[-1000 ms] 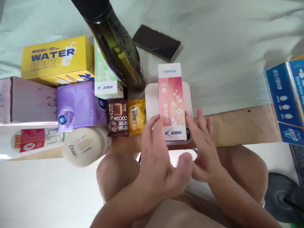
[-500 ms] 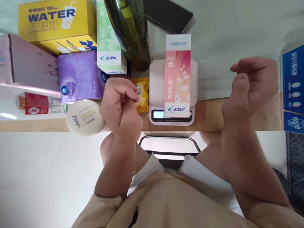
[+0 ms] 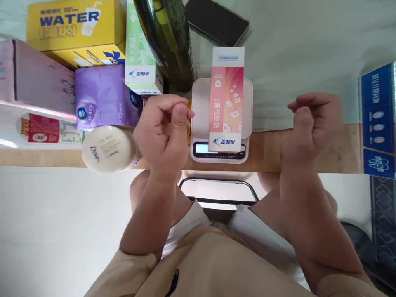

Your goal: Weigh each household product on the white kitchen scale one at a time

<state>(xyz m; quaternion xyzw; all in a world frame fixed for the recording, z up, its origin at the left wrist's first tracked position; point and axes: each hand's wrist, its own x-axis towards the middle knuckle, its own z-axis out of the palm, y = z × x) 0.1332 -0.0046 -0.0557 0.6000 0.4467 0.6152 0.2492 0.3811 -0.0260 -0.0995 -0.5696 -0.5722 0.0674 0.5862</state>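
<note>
While the pink box (image 3: 227,103) lies flat on the white scale (image 3: 200,103), both hands are raised clear of it and grasp nothing. The left hand (image 3: 163,132) is loosely curled, fingers bent toward the palm and thumb up, and sits just left of the scale in front of a small yellow snack packet (image 3: 188,123), most of which it hides. The right hand (image 3: 309,128) is also half curled – fingers hooked, thumb alongside – and hangs well to the right of the scale, above the wooden edge of the table (image 3: 269,150). The pink box runs lengthwise away from the person; its near end overhangs the scale's display (image 3: 202,148) and its far end reaches past the platform's rear rim. Behind the scale lie a dark phone (image 3: 216,20) and a dark green bottle (image 3: 170,41), the bottle just beside the scale's far left corner. Left of the bottle stands a green box (image 3: 139,49), then a purple pack (image 3: 103,97), a yellow carton (image 3: 74,29) marked WATER and a pale pink box (image 3: 37,78). A cream jar (image 3: 107,149) marked Dove rests at the table edge, near the left hand. A blue box (image 3: 377,119) stands at the far right. The cloth (image 3: 309,49) covering the table beyond is pale green.
</note>
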